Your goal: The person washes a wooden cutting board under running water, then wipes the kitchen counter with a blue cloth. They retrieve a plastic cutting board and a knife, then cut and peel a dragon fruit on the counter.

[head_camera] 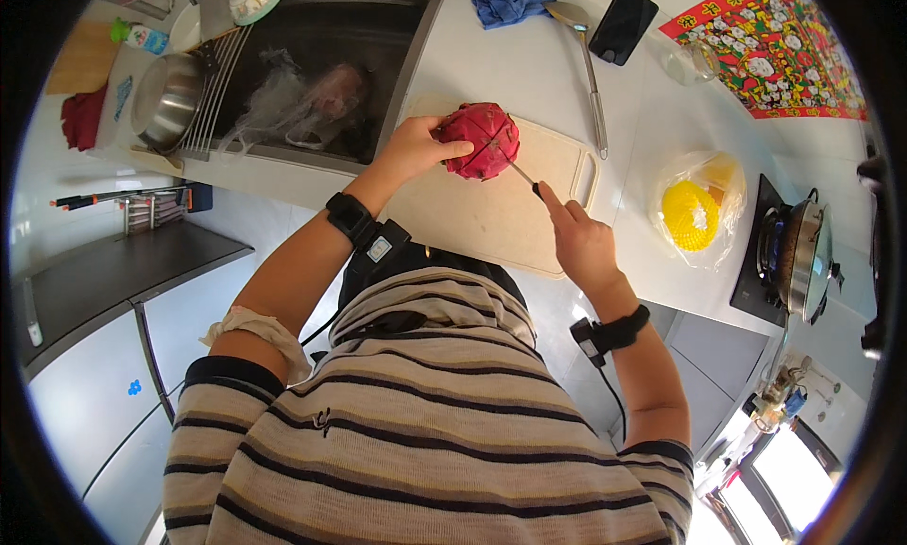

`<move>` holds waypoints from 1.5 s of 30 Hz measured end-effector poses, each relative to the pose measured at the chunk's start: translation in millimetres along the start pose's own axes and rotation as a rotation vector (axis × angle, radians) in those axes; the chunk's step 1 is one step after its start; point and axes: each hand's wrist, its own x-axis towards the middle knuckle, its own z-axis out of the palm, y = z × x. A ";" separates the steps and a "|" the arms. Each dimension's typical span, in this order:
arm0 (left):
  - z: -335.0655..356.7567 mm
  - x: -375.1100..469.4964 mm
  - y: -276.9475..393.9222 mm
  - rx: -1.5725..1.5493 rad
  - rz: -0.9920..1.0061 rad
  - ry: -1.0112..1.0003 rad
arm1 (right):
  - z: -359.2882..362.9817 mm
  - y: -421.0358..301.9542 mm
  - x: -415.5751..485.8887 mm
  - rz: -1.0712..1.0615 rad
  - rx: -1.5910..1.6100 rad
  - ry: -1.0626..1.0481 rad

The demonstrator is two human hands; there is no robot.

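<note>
My left hand (425,148) grips a red dragon fruit (482,138) from its left side, with the thumb laid over the top. Dark cut lines cross the fruit's skin. My right hand (582,240) is closed around the dark handle of a small knife (524,174), index finger stretched along it. The blade's end meets the lower right side of the fruit; whether the tip is inside the skin I cannot tell. Beneath both lies a beige cutting board (482,223) with a handle slot at its right end.
Left of the board is a sink (404,99) holding plastic film. Beyond the board lie a long-handled metal ladle (594,84), a phone (623,24) and a blue cloth (511,3). To the right are a glass jar (691,63), a plastic bag (723,219) and a lidded pan (801,258) over a lit burner.
</note>
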 end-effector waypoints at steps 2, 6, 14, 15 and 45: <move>-0.6 2.3 2.2 -0.061 -0.004 -0.046 | 11.0 -1.8 4.3 0.014 -0.016 0.020; -8.9 7.7 -4.7 -0.045 -0.067 -0.062 | 17.1 -0.5 -3.1 0.028 0.017 0.031; -13.9 5.6 8.8 -0.151 -0.147 -0.111 | 30.1 0.4 -11.3 0.065 0.042 0.077; -15.1 7.3 6.0 -0.151 -0.162 -0.123 | 32.3 -0.9 -9.2 0.064 0.045 0.084; -30.6 7.3 9.9 -0.229 -0.257 -0.237 | 80.3 18.7 -29.2 0.614 0.537 0.305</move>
